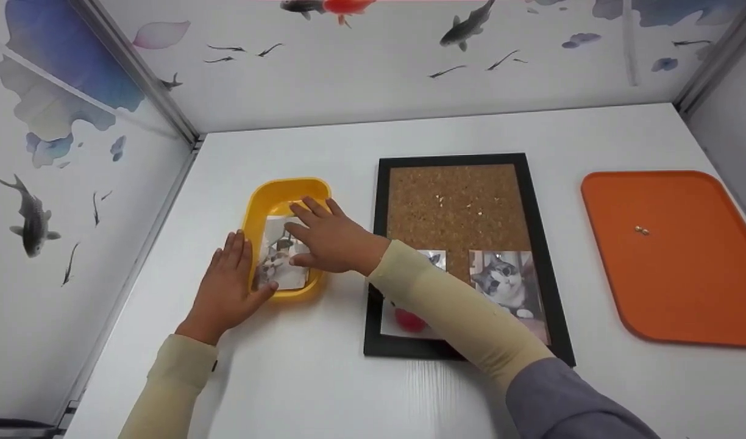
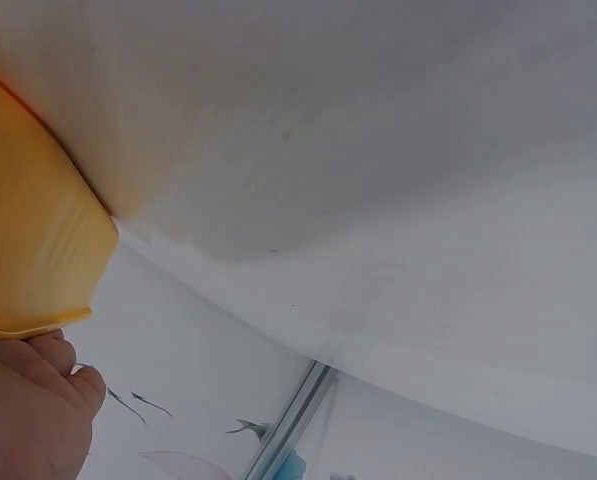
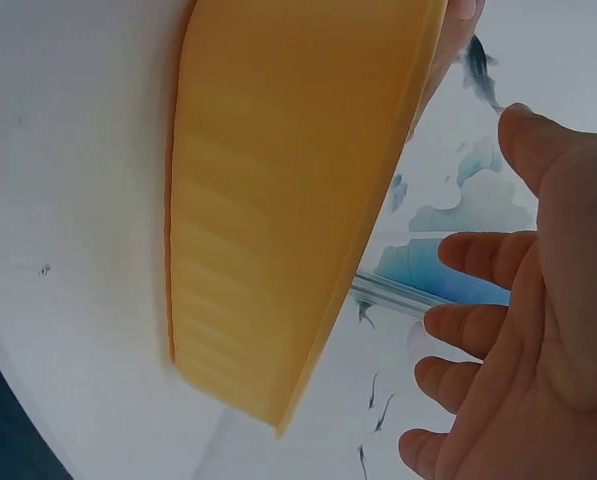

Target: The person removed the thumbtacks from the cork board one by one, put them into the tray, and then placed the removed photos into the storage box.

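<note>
A yellow plastic bin [image 1: 269, 198] stands on the white table, with cat photo prints [image 1: 287, 274] lying in it. Along the bin's left rim lies my left hand [image 1: 223, 299], its fingers straight and its thumb at the near rim. The left wrist view has that hand [image 2: 33, 405] against the rim. Over the bin's right side reaches my right hand [image 1: 333, 241], fingers spread above the photos. Nothing is pinched in the right hand [image 3: 538, 320] in its wrist view, where it is apart from the bin's outer wall [image 3: 278, 200].
Right of the bin lies a black-framed cork board [image 1: 422, 213] with small gold pins [image 1: 479, 213]. A cat photo [image 1: 504, 280] is on its lower right; another photo [image 1: 397, 326] is partly under my right sleeve. Farther right, an orange tray [image 1: 671, 274] holds gold pins [image 1: 641, 230].
</note>
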`<act>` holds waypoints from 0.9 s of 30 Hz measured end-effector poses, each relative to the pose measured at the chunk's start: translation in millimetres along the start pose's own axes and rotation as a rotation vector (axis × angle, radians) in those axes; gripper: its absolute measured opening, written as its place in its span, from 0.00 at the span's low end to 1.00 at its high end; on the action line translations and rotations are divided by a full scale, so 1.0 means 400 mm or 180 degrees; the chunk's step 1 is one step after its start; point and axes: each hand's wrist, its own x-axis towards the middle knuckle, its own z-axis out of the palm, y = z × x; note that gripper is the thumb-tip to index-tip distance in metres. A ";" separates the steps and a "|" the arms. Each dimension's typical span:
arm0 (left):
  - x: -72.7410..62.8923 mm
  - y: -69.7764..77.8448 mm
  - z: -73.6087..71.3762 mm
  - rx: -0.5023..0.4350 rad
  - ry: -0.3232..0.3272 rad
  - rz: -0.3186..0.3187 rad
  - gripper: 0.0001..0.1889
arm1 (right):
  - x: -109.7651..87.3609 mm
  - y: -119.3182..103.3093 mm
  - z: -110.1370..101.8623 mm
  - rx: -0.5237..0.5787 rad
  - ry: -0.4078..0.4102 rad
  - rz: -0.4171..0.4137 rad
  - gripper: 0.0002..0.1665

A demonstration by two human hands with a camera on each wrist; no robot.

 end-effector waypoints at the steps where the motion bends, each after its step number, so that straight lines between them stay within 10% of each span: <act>1: 0.001 0.001 0.000 -0.0002 -0.0011 -0.0009 0.53 | -0.005 0.002 0.000 -0.0028 0.0010 -0.0020 0.43; 27: 0.004 0.012 -0.003 0.0077 -0.0041 -0.0074 0.52 | -0.173 0.141 0.017 -0.0643 0.0011 -0.0004 0.42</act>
